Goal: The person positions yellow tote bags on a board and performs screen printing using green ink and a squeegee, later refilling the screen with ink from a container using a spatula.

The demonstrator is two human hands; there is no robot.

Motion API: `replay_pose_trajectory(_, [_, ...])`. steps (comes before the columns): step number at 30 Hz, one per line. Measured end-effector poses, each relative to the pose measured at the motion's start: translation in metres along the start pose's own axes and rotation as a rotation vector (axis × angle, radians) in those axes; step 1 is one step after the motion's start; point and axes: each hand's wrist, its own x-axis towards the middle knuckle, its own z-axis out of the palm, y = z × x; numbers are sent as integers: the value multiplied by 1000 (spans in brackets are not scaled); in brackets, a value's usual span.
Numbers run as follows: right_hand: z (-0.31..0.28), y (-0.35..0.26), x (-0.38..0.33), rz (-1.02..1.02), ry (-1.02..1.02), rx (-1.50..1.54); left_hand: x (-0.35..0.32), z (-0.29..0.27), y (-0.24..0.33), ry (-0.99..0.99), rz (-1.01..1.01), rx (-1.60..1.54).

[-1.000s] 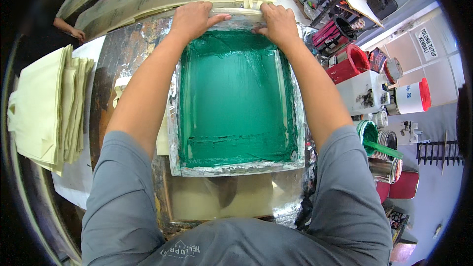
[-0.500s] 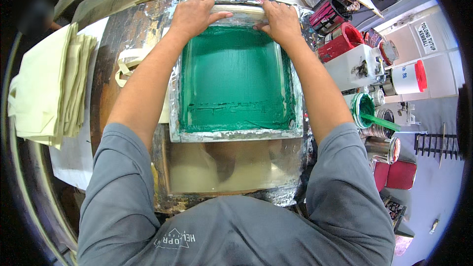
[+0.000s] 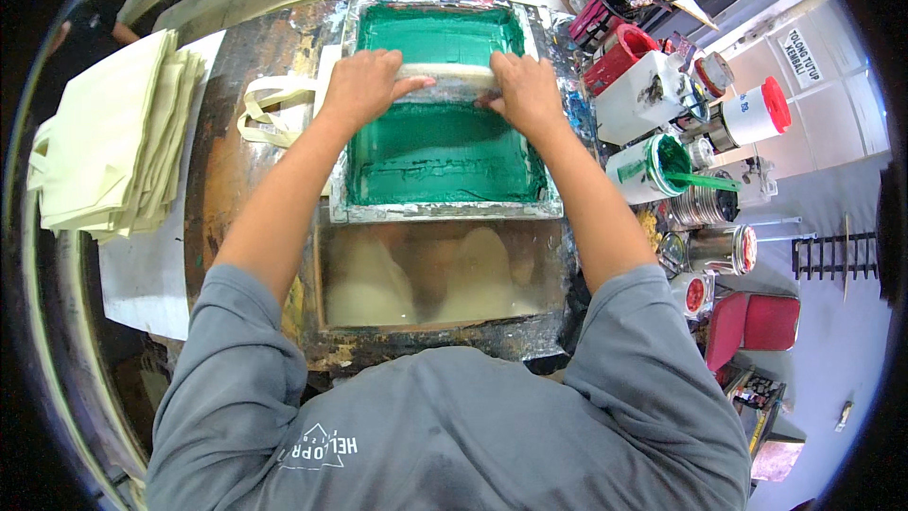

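A silver-framed printing screen (image 3: 445, 211) covered in green ink lies flat on a stained worktable (image 3: 236, 161). Across its upper middle lies a pale squeegee (image 3: 449, 74). My left hand (image 3: 364, 85) grips the squeegee's left end and my right hand (image 3: 523, 90) grips its right end, both pressing it on the green mesh. A cream tote bag (image 3: 274, 104) lies under the screen, its handles sticking out to the left.
A stack of cream tote bags (image 3: 109, 147) sits at the left. Right of the screen stand a white jug (image 3: 643, 95), a green ink tub with a stirrer (image 3: 662, 170), red containers (image 3: 619, 52) and metal cans (image 3: 714, 246). Another person's hand (image 3: 123, 33) shows far left.
Both hands have drawn the squeegee from the screen's far edge toward me, to about the upper middle. The view has shifted downward a little.
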Motion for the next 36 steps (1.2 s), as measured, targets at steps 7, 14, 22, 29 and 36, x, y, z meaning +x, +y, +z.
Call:
replay_pose_trajectory(7, [-25,-35,-76,-10,76,84,-76,-32,38,52,42,-34])
replay_pose_trajectory(14, [-48,-57,-116,21,98,128,-114,-52,58,136,90,-80])
replay_pose_trajectory(22, [-57,-69,-137,20,54,112,-137,-65,76,31,-18,-146])
replay_pose_trajectory(29, [-73,-88,-145,-27,28,7,-193,-52,54,232,-92,-310])
replay_pose_trajectory(36, [-42,-102,-157,52,62,294,-229,-26,34,0,-417,-258])
